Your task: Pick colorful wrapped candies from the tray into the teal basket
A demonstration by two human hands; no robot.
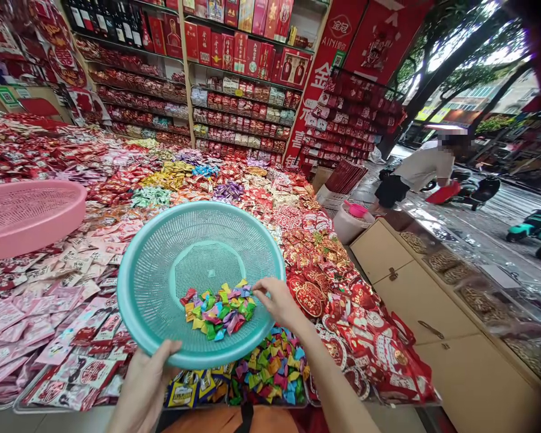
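A round teal mesh basket [157,240] is held tilted toward me above the packed candy display. My left hand [146,376] grips its near left rim, thumb over the edge. Inside, a small heap of colourful wrapped candies [219,310] lies toward the near side. My right hand [277,304] reaches over the basket's right side, beside the heap. Its thumb and fingers are bent and slightly apart, and I see nothing between them. Below the basket is a pile of similar colourful candies [275,370], partly hidden by it.
A pink basket [67,219] stands at left. Yellow-and-blue packets [183,394] and red packets [365,319] surround the teal basket. A white bucket [349,225] with a pink scoop and a wooden cabinet [415,294] stand at right. A person [424,168] bends beyond them.
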